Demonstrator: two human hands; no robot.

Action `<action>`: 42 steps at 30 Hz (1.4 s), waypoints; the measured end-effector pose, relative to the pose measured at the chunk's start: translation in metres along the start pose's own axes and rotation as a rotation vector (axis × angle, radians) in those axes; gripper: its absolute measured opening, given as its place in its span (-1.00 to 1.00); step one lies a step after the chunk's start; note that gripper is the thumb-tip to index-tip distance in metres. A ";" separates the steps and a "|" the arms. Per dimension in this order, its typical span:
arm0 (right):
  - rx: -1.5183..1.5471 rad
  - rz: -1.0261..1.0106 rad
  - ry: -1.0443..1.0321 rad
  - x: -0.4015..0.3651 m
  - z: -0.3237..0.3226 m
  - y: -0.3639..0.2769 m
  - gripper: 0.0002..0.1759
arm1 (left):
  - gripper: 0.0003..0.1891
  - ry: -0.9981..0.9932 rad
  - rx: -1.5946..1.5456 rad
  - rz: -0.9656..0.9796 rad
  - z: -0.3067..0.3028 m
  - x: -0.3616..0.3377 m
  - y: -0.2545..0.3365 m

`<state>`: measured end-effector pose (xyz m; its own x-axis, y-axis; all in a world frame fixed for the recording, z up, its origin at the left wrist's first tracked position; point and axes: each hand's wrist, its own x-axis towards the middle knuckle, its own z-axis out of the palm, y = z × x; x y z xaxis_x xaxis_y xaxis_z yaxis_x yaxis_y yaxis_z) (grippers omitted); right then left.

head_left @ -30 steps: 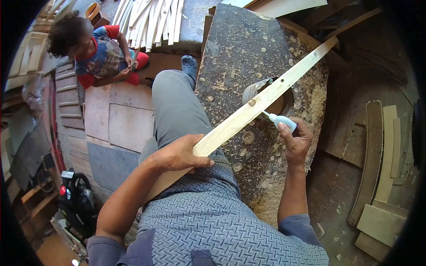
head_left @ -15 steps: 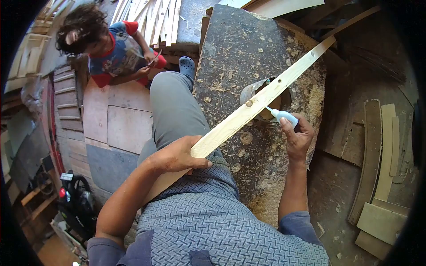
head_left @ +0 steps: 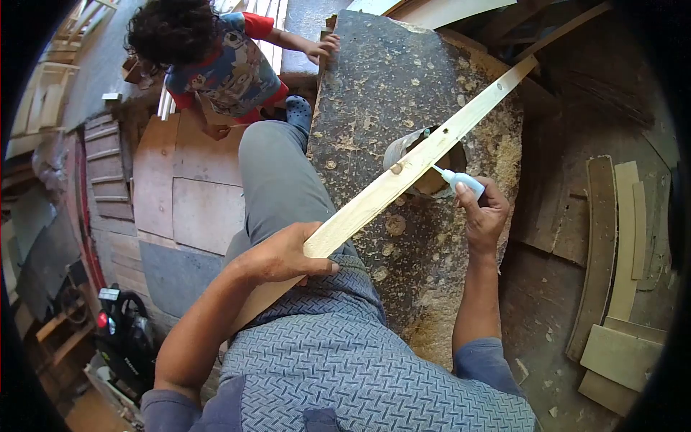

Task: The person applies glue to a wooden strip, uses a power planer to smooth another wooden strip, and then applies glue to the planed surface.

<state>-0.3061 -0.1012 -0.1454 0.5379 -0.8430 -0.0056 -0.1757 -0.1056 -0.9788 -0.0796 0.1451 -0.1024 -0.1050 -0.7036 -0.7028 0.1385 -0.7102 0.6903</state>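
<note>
A long pale wooden strip (head_left: 374, 198) with knots and a small dark hole runs diagonally from my lap across the speckled dark bench. My left hand (head_left: 284, 253) is wrapped round its lower part, thumb on top. In my right hand (head_left: 484, 216) is a small light-blue bottle (head_left: 463, 182), pinched between thumb and fingers. The bottle's thin white nozzle points at the strip's right edge, near the middle knot. Beneath the strip on the bench is a round container (head_left: 407, 150), partly covered.
Another person (head_left: 223, 65) crouches at the upper left, one hand at the edge of the bench (head_left: 381, 79). Curved wood pieces (head_left: 601, 252) lie on the floor at right. A black machine (head_left: 126, 338) stands at lower left.
The other person has moved right and stretched an arm to the bench edge. The bottle's nozzle has shifted slightly up to the strip's right edge. Both my hands keep their holds.
</note>
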 end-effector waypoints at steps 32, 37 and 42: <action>-0.032 -0.066 0.048 0.031 -0.014 0.011 -0.81 | -0.42 0.006 -0.013 -0.005 0.001 0.000 0.001; -0.048 -0.086 0.068 0.035 -0.016 0.013 -0.80 | -0.42 -0.005 -0.028 -0.005 0.001 0.000 0.001; -0.055 -0.087 0.082 0.038 -0.018 0.012 -0.79 | -0.53 0.006 -0.019 0.011 0.003 -0.002 0.003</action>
<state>-0.3026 -0.1435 -0.1541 0.4841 -0.8695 0.0979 -0.1772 -0.2070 -0.9622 -0.0816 0.1439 -0.0987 -0.0970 -0.7114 -0.6960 0.1585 -0.7014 0.6949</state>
